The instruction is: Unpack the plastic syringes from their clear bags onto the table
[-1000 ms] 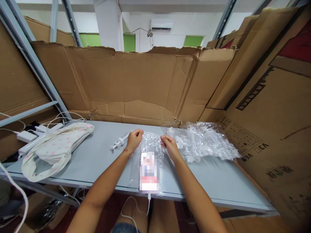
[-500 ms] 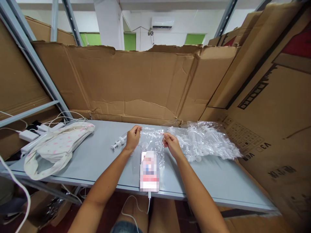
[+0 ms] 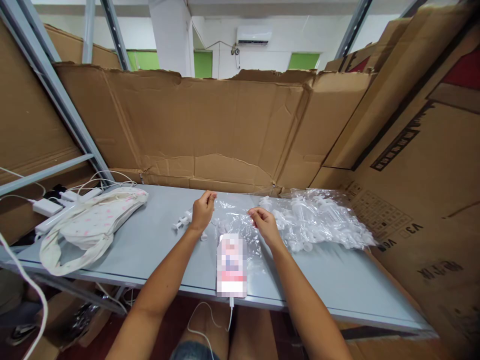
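A thin clear plastic bag [image 3: 237, 220] stretches between my hands above the table. The fingertips of my left hand [image 3: 203, 209] are pinched together at the bag's upper left corner. At its right side, my right hand [image 3: 265, 224] grips the film between thumb and fingers. White plastic syringes [image 3: 182, 220] lie on the table beside and partly behind my left hand. Close to my right hand is a big clear bag of syringes [image 3: 318, 220]. A phone [image 3: 231, 265], its screen blurred out, lies in front of the thin bag with a white cable plugged in.
On the left of the grey table [image 3: 157, 265] rests a white fabric bag [image 3: 90, 225] with pink spots, near a power strip [image 3: 56, 220] and cables. A cardboard wall [image 3: 217, 125] closes off the back. Large cardboard boxes [image 3: 423, 200] stand at the right.
The thin bag's top edge, level and taut before, now slants down toward my right hand, which has shifted slightly left and lower. More of the syringes shows near my left wrist.
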Tool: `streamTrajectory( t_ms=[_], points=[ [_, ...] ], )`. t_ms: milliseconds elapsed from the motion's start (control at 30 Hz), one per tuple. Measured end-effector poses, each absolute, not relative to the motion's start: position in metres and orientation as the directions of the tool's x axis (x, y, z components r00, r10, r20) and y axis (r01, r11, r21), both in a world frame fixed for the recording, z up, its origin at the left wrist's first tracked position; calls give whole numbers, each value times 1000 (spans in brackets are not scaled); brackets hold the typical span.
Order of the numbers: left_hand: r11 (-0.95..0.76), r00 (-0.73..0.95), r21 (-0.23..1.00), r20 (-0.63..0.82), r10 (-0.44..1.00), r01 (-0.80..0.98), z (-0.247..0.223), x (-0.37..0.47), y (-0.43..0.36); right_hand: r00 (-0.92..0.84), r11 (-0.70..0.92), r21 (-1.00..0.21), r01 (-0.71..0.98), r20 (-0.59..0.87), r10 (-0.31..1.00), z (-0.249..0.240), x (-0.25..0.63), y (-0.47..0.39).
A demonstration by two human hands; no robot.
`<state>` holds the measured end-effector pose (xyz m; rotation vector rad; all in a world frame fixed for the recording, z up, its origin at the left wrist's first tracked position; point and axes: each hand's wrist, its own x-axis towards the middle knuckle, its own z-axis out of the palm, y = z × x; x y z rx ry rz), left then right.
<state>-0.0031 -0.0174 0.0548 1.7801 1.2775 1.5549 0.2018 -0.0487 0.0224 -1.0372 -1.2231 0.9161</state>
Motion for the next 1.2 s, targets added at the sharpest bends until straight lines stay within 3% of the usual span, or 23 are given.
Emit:
streamTrajectory(
  t_ms=[167, 300, 467, 700, 867, 1033, 1200],
  points=[
    [-354, 123, 914, 335, 934, 200, 48, -2, -11, 224, 304, -952, -33, 290, 930, 24, 211, -48],
    [-375, 260, 909, 323, 910, 182, 46, 3, -12, 264, 327, -940, -100, 292, 920, 26, 209, -49],
    [-416, 142, 886, 394, 908, 203, 44, 12, -20, 197, 269, -956, -119, 243, 950, 21, 200, -49],
    [-419, 40, 833, 435, 899, 362, 43, 18, -25, 302, 277, -933, 231, 340, 891, 15, 190, -52],
    [-444, 74, 851, 442, 894, 280, 43, 18, -24, 306, 296, -935, 196, 345, 887, 20, 191, -55],
    [-292, 290, 954, 262, 920, 64, 42, 13, -18, 395, 313, -945, 94, 324, 860, 24, 197, -54],
    [-200, 509, 977, 134, 850, 76, 44, 11, -17, 499, 339, -940, 25, 306, 811, 29, 206, -54]
  ],
)
